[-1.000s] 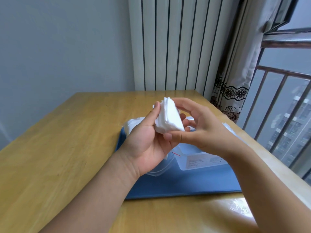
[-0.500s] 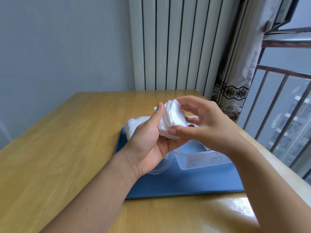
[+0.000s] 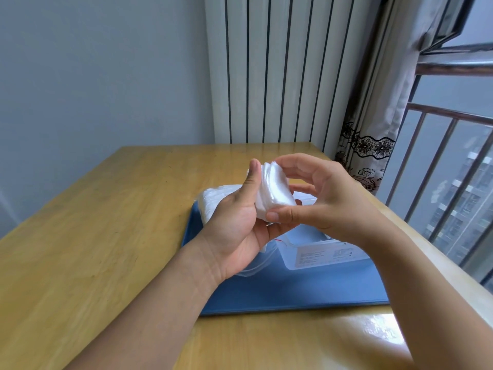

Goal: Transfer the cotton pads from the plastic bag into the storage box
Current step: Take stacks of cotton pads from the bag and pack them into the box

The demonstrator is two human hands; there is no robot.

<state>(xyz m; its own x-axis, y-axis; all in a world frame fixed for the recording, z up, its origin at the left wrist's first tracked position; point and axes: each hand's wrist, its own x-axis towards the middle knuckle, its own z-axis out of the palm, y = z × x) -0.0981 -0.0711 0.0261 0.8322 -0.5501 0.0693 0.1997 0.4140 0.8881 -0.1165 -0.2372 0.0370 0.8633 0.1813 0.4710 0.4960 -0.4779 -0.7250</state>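
Both hands up over the blue mat [image 3: 293, 292], stack of cotton pads [image 3: 274, 190] held btwn them. Left hand [image 3: 240, 228] cups the stack, thumb along its left side; right hand [image 3: 325, 198] pinches it, thumb under, fingers curled over top. Clear storage box [image 3: 320, 256] sits on mat below right hand; plastic bag w/ more pads [image 3: 213, 200] behind left hand. All on wooden table [image 3: 93, 236].

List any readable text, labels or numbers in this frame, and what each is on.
None can be read.
Label on the clear storage box: several lines of small grey print, too small and blurred to read.
Stack of cotton pads, plastic bag, blue mat: no text visible.
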